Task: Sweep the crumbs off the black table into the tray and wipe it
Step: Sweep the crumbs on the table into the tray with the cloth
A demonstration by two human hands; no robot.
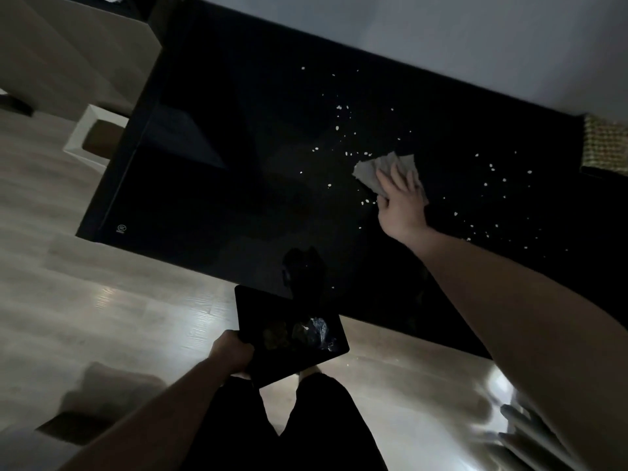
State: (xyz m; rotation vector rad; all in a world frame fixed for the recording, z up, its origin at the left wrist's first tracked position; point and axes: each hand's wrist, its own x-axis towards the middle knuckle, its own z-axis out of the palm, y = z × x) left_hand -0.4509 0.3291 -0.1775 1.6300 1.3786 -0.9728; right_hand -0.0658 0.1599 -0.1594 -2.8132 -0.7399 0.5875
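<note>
A glossy black table [217, 185] fills the middle of the view. Several small white crumbs [339, 129] lie scattered over its right half. My right hand [401, 202] presses a grey cloth [384, 169] flat on the table among the crumbs, fingers spread and straight. My left hand [232, 351] grips the left edge of a black tray [272, 314], held just below the table's near edge. Some dark scraps and a bit of crumpled clear wrapper [316, 329] lie in the tray.
Light wooden floor [102, 300] lies left of and below the table. A white square stool or box [97, 136] stands at the table's left side. A woven mat or basket [605, 144] sits at the far right edge. My dark-trousered legs are below the tray.
</note>
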